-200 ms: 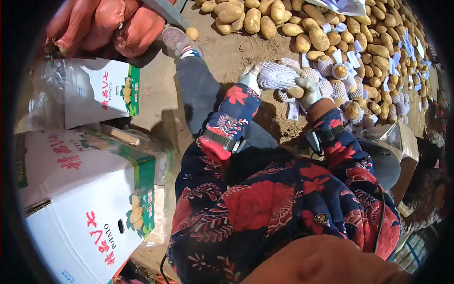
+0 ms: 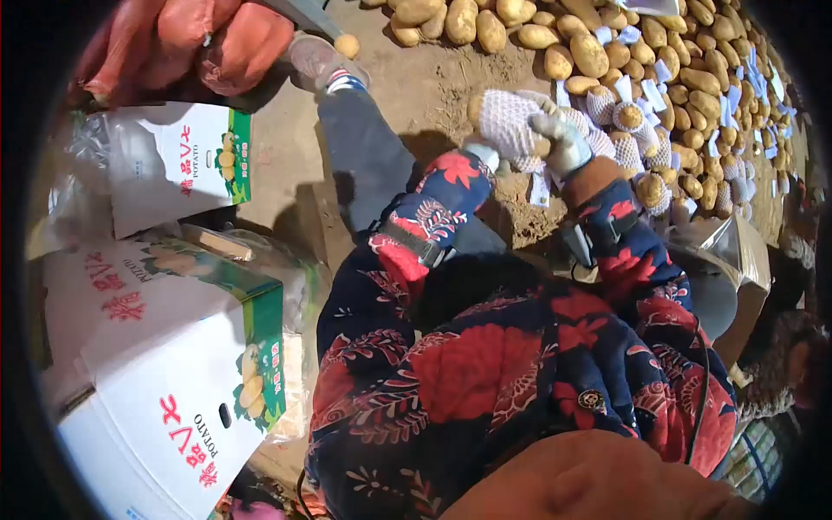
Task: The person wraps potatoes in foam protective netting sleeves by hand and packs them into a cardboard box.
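Note:
A potato in a white foam net sleeve [image 2: 510, 123] is held up between my hands, its bare brown end showing at the upper left. My gloved right hand [image 2: 563, 141] is closed on the sleeve's right end. Below its left side is my gloved left hand [image 2: 484, 156], holding it from underneath, its fingers mostly hidden by the potato. Just beyond my right hand, several netted potatoes [image 2: 628, 115] lie bunched on the dirt. A paper strip [image 2: 539, 189] lies under my hands.
Loose potatoes [image 2: 589, 56] and paper strips spread across the upper right. To the left are two printed potato cartons [image 2: 178, 169] [image 2: 165, 416], with red sacks [image 2: 247, 52] behind. A clear-wrapped carton [image 2: 745, 251] stands at right. A lone potato [image 2: 347, 45] lies beside my shoe.
The netted potato has turned, so its bare end now shows at the upper left. My left hand has moved right and beneath it. My right hand has shifted slightly up along the sleeve.

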Demonstrator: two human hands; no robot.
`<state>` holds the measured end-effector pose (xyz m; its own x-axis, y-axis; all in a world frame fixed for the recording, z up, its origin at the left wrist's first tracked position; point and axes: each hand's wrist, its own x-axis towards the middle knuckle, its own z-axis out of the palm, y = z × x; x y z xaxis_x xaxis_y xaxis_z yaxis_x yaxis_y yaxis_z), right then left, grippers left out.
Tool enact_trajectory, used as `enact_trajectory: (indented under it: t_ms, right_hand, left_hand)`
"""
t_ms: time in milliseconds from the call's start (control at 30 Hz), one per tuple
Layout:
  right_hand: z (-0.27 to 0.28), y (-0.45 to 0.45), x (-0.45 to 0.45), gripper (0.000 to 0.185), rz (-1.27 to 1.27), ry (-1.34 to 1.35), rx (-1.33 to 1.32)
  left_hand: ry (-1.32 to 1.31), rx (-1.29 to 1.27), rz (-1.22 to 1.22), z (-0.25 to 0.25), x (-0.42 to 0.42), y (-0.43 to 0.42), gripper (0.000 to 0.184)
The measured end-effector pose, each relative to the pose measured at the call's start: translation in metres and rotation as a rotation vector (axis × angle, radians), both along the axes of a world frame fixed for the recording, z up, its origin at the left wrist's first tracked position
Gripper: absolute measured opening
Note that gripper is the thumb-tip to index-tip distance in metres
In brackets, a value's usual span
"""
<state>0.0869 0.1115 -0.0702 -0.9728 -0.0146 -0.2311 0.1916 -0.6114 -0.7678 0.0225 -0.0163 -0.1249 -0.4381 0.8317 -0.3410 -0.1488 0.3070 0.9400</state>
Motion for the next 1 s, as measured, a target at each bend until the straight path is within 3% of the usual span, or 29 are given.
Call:
enact_trajectory:
  t_ms: [33,100,200,233,300,333,367,433,467,500,533,600,633,700,733,767,833,867,900,1000]
  right_hand:
    - [-0.022,0.004,-0.001,0.048,-0.191,0.024,0.160]
    - [-0.056,0.037,-0.008,0.042,-0.214,-0.154,0.273]
    - [-0.089,0.071,-0.015,0.049,-0.365,-0.169,0.432]
    - [-0.134,0.105,-0.014,0.053,-0.324,-0.093,0.745]
    - [-0.147,0.141,-0.003,0.054,0.049,-0.192,1.721]
    - [-0.131,0.138,-0.001,0.053,0.148,-0.488,1.881]
    - [-0.122,0.142,0.003,0.048,0.030,-0.553,1.888]
    - [-0.102,0.164,0.015,0.042,0.089,-0.476,1.853]
    - [-0.096,0.165,0.026,0.041,-0.099,-0.423,1.680]
    - [-0.094,0.169,0.040,0.040,-0.199,-0.294,1.551]
    - [-0.078,0.167,0.054,0.037,-0.216,-0.290,1.436]
    - [-0.028,0.147,0.084,0.032,-0.290,-0.271,1.255]
    - [-0.006,0.135,0.099,0.030,-0.352,-0.251,1.194]
    - [0.003,0.129,0.132,0.028,-0.328,-0.137,1.361]
    - [0.006,0.119,0.138,0.028,-0.367,-0.076,1.284]
    - [0.011,0.108,0.141,0.027,-0.386,-0.270,1.018]
    - [-0.008,0.103,0.136,0.030,-0.377,-0.145,1.266]
    - [-0.014,0.101,0.130,0.036,-0.349,-0.060,1.524]
    - [-0.009,0.092,0.125,0.041,-0.332,-0.059,1.622]
    - [-0.021,0.085,0.118,0.032,-0.162,0.112,1.681]
  left_hand:
    - [-0.581,0.244,0.525,-0.042,0.012,-0.011,0.025]
    - [0.069,-0.158,0.435,-0.071,0.029,-0.007,0.033]
    - [0.701,-0.364,-0.056,-0.052,0.032,-0.006,0.042]
    - [0.781,-0.373,-0.239,-0.056,0.035,0.004,0.042]
    - [1.007,-0.373,-0.578,-0.048,0.044,0.018,0.037]
    - [1.125,-0.317,-0.671,-0.064,0.053,0.026,0.031]
    - [1.170,-0.235,-0.829,-0.080,0.059,0.038,0.028]
    - [1.388,-0.272,-0.988,-0.109,0.076,0.058,0.023]
    - [1.364,-0.253,-1.051,-0.117,0.077,0.063,0.027]
    - [1.556,-0.150,-0.990,-0.185,0.092,0.062,0.028]
    - [1.322,-0.291,-0.988,-0.190,0.086,0.070,0.026]
    - [0.517,-0.654,-0.485,-0.208,0.080,0.086,0.023]
    - [0.298,-0.756,-0.259,-0.209,0.077,0.092,0.022]
    - [0.908,-0.473,-0.768,-0.165,0.068,0.102,0.021]
    - [1.205,-0.300,-1.013,-0.166,0.069,0.101,0.021]
    - [1.068,-0.273,-0.733,-0.191,0.073,0.091,0.016]
    - [0.343,-0.167,-0.161,-0.132,0.066,0.072,0.013]
    - [0.456,-0.065,-0.122,-0.075,0.059,0.074,0.017]
    - [0.318,-0.095,-0.100,-0.065,0.056,0.076,0.017]
    - [0.120,0.125,0.040,-0.043,0.064,0.065,0.016]
